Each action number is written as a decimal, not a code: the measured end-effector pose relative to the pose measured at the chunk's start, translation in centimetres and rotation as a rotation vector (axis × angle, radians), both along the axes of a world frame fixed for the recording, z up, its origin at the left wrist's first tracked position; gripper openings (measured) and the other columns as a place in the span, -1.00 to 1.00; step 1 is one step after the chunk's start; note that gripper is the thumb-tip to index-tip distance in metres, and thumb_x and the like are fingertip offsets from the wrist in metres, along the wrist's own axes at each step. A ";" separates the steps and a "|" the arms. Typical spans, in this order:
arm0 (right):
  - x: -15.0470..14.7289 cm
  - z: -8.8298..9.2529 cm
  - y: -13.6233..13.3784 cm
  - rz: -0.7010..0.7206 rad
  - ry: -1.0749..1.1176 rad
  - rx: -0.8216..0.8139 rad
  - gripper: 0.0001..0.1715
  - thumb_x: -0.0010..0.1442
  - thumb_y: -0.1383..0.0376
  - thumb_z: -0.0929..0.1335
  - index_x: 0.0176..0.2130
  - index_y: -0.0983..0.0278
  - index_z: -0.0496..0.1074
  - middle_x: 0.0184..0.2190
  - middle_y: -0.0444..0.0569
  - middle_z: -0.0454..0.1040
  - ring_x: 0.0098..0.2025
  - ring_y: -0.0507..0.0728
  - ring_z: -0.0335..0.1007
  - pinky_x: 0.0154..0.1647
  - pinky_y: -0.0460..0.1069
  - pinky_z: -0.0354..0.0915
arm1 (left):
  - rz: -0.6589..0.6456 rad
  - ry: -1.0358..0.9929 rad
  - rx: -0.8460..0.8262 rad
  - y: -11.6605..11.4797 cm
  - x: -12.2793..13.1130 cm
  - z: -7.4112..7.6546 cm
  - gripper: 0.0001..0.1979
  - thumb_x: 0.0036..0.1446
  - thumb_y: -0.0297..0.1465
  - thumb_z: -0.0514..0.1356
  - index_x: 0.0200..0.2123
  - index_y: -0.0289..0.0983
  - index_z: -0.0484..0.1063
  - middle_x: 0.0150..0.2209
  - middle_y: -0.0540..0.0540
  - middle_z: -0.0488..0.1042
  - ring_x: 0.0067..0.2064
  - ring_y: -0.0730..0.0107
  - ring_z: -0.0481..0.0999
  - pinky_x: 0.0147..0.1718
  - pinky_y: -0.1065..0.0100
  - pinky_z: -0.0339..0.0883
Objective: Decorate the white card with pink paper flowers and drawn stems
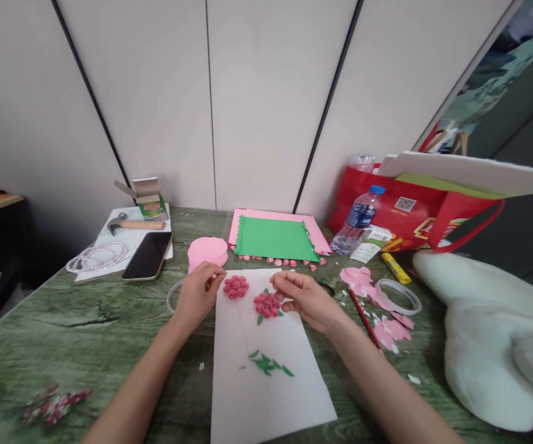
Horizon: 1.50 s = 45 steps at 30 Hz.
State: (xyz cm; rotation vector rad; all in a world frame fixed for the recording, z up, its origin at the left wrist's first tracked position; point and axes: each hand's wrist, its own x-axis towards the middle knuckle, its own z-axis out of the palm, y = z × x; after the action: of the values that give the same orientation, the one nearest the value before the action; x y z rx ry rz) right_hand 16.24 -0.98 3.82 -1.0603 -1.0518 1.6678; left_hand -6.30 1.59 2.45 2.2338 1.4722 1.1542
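A white paper sheet [233,394] lies before me, bearing two pink paper flowers made of rolled rosettes. My left hand [200,293] is at the sheet's upper left edge, its fingers closed beside the left flower [236,287]. Whatever is between those fingertips is too small to make out. Above the right flower [267,304], which has green leaves around it, my right hand [305,297] has thumb and forefinger pinched together. What that pinch holds, if anything, I cannot tell. Lower on the sheet is a loose pile of green paper leaves [268,364].
Behind the sheet sit a green paper tray [275,237] with rosettes along its edges and pink paper circles [207,251]. To the left are a phone [148,256] and hammer [139,224]. On the right: tape roll [398,296], glue stick [395,268], water bottle [358,219], red bag [400,206].
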 end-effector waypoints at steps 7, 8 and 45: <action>-1.1 -1.2 -2.2 0.221 0.248 -0.334 -0.64 0.03 0.22 0.44 -0.23 0.33 0.30 -0.59 -0.22 0.24 -0.69 -0.19 0.05 -0.79 -0.31 -0.12 | -0.107 0.081 0.101 -3.2 -0.5 -1.7 -0.89 0.15 -0.40 0.11 -0.32 -0.27 0.42 -0.39 -0.02 0.47 -0.48 0.51 0.41 -0.47 0.46 0.30; -1.2 -1.6 -2.5 0.259 0.299 -0.406 -0.65 0.04 0.25 0.44 -0.21 0.33 0.30 -0.60 -0.23 0.22 -0.70 -0.20 0.02 -0.80 -0.32 -0.16 | -0.129 0.092 0.162 -4.0 -0.5 -2.0 -0.89 0.16 -0.41 0.11 -0.29 -0.28 0.41 -0.35 -0.04 0.47 -0.48 0.54 0.42 -0.47 0.47 0.31; -1.0 -2.5 6.0 0.353 -0.754 0.449 -0.78 0.11 0.29 0.25 -0.49 0.34 0.39 -0.48 -0.09 0.41 -0.42 0.03 0.26 -0.40 -0.09 0.17 | -0.144 0.478 0.318 -2.4 1.7 -2.2 -0.73 0.25 -0.43 -0.03 -0.41 -0.30 0.41 -0.62 0.02 0.42 -0.59 0.47 0.41 -0.61 0.45 0.18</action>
State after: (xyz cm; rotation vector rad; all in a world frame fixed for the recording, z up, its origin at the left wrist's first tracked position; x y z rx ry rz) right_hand 15.25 5.06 1.29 -1.2672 -2.0884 1.1793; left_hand -4.65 -0.79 0.30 2.9397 1.3153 0.8986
